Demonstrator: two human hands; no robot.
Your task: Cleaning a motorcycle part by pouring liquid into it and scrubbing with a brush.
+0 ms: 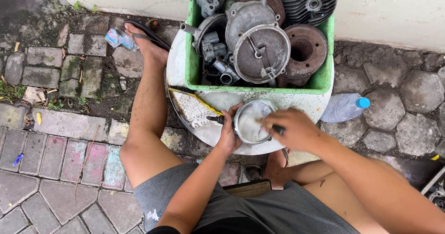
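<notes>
Head view: green crate (190, 53) of engine parts (259, 39); left hand (228, 134) grip around round metal cover (252, 121), right hand (296, 129) closed on brush handle (278, 129).

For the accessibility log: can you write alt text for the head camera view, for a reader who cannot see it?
Seen from above, a seated person's left hand steadies a round metal part over a white basin while the right hand works inside it with a dark-handled tool. Behind it, a green crate holds engine parts; a plastic bottle lies on the paving.
</notes>
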